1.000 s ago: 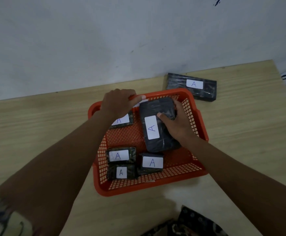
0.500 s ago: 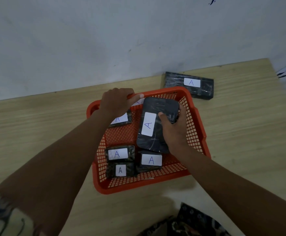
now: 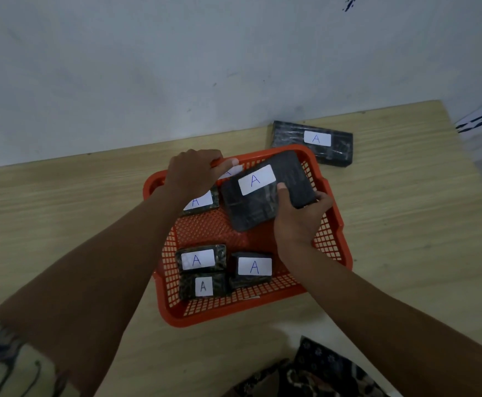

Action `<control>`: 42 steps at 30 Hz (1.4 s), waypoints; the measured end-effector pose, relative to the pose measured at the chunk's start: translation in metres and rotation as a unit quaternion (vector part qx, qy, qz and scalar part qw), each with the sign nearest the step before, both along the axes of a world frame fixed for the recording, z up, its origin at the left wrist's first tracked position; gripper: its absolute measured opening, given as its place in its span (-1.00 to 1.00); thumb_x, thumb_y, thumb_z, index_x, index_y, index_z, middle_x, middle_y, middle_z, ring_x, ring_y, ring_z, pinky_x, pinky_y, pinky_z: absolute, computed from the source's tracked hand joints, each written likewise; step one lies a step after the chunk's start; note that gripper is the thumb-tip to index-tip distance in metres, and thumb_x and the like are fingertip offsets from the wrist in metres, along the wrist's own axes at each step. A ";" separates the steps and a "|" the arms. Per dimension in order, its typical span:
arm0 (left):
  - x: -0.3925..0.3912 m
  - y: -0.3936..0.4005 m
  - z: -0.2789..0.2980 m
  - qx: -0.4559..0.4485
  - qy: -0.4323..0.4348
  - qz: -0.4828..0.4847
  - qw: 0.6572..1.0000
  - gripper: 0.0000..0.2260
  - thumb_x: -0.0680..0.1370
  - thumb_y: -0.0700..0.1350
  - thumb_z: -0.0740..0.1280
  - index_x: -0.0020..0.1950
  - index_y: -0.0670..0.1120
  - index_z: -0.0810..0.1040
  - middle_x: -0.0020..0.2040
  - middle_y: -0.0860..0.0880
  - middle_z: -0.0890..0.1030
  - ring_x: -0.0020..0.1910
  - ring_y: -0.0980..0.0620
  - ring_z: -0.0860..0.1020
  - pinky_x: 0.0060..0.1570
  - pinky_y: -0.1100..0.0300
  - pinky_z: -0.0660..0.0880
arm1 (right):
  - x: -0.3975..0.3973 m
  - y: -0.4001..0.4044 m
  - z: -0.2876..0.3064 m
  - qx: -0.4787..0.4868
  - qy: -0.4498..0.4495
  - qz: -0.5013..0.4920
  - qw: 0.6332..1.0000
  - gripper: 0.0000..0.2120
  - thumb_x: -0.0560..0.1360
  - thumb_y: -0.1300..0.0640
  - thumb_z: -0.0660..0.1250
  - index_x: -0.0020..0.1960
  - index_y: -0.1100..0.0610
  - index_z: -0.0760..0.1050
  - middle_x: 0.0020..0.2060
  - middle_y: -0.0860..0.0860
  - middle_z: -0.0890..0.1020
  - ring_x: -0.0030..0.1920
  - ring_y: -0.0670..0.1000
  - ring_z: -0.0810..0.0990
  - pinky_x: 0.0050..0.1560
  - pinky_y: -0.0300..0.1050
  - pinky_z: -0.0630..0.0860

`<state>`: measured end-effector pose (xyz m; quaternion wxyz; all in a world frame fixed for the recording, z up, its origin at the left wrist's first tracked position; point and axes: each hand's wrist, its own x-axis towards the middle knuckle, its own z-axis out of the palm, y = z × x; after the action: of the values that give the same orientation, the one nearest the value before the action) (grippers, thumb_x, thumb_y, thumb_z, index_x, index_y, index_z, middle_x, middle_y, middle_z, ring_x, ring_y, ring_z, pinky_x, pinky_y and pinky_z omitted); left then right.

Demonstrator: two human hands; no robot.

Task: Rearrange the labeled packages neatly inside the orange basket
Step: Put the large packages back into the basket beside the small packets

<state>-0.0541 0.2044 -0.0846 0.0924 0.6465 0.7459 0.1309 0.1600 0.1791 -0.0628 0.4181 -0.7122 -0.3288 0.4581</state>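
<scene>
Head view: the large black package [image 3: 265,193] marked A, which half a second ago lay lengthwise along the orange basket [image 3: 330,224], is now turned crosswise and tilted over the far part of it, pinched at its right end by the right hand [image 3: 300,222]. Left hand [image 3: 191,174] stays curled over the far rim. Three small packages [image 3: 202,260] sit unmoved at the near wall; another package [image 3: 311,141] lies on the table [image 3: 62,213] beyond.

Orange mesh basket [image 3: 330,224] on the table. Large black package [image 3: 265,193], labelled A, tilted at its 1 o'clock corner; three small ones cluster at 7 o'clock [image 3: 202,258]; another lies at 11 o'clock [image 3: 199,202].
</scene>
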 end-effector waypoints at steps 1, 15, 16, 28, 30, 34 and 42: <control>0.000 -0.001 0.000 -0.002 0.001 0.004 1.000 -0.45 0.53 0.42 0.03 -0.29 0.00 0.46 -0.45 0.06 0.47 -0.46 0.07 0.43 -0.33 0.20 0.31 | 0.000 0.001 0.001 -0.008 -0.014 0.006 1.000 -0.42 0.42 -0.02 0.52 0.27 -0.02 0.23 0.15 0.01 0.53 0.11 0.02 0.59 0.12 0.03 0.61; 0.006 -0.006 -0.001 0.011 -0.004 0.002 1.000 -0.45 0.54 0.40 0.04 -0.21 -0.01 0.54 -0.40 0.01 0.54 -0.40 -0.04 0.51 -0.28 0.14 0.43 | 0.049 0.005 -0.009 0.097 -0.449 0.601 0.653 -0.23 0.52 -0.22 0.29 0.60 -0.03 0.03 0.61 0.10 -0.01 0.59 0.14 -0.13 0.55 0.19 -0.08; 0.006 -0.006 -0.001 0.013 -0.004 0.002 1.000 -0.46 0.54 0.40 0.04 -0.22 -0.01 0.54 -0.40 0.01 0.53 -0.41 -0.03 0.50 -0.29 0.15 0.40 | 0.051 0.010 -0.011 0.108 -0.434 0.627 0.638 -0.24 0.53 -0.22 0.29 0.60 -0.08 0.02 0.61 0.07 -0.03 0.59 0.12 -0.13 0.55 0.20 -0.05; 0.007 -0.007 -0.003 0.018 0.011 0.005 1.000 -0.48 0.54 0.40 0.03 -0.24 0.02 0.50 -0.44 0.04 0.47 -0.45 -0.02 0.47 -0.33 0.17 0.36 | 0.052 0.023 -0.020 0.161 -0.455 0.640 0.598 -0.41 0.58 -0.21 0.22 0.55 -0.12 0.19 0.60 0.03 0.09 0.59 0.11 -0.01 0.52 0.25 0.06; 0.008 -0.007 -0.002 0.021 0.015 0.005 1.000 -0.48 0.55 0.39 0.03 -0.21 0.01 0.51 -0.45 0.04 0.46 -0.46 -0.03 0.46 -0.34 0.18 0.35 | 0.050 0.021 -0.013 0.154 -0.449 0.642 0.602 -0.39 0.56 -0.22 0.23 0.55 -0.10 0.20 0.60 0.04 0.08 0.59 0.11 -0.03 0.53 0.24 0.01; 0.010 -0.010 0.001 0.031 0.017 0.012 0.999 -0.48 0.57 0.35 0.08 -0.16 -0.05 0.57 -0.43 0.00 0.48 -0.44 -0.06 0.45 -0.33 0.17 0.33 | 0.048 0.010 0.010 0.243 -0.386 0.639 0.619 -0.56 0.49 -0.10 0.39 0.33 -0.01 0.52 0.36 0.03 0.51 0.39 0.07 0.41 0.38 0.15 0.35; 0.010 -0.029 0.014 0.050 0.030 0.044 0.997 -0.56 0.58 0.24 0.18 0.18 -0.07 0.58 0.04 -0.11 0.68 0.03 -0.12 0.59 0.06 -0.03 0.49 | 0.045 -0.004 0.020 -0.052 -0.257 0.765 0.588 -0.45 0.38 -0.10 0.54 0.32 -0.02 0.53 0.27 -0.07 0.58 0.23 -0.03 0.53 0.23 -0.03 0.49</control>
<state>-0.0437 0.1759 -0.0702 0.0319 0.6208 0.7684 0.1523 0.2051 0.1750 -0.0432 -0.2266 -0.3065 -0.8218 0.4235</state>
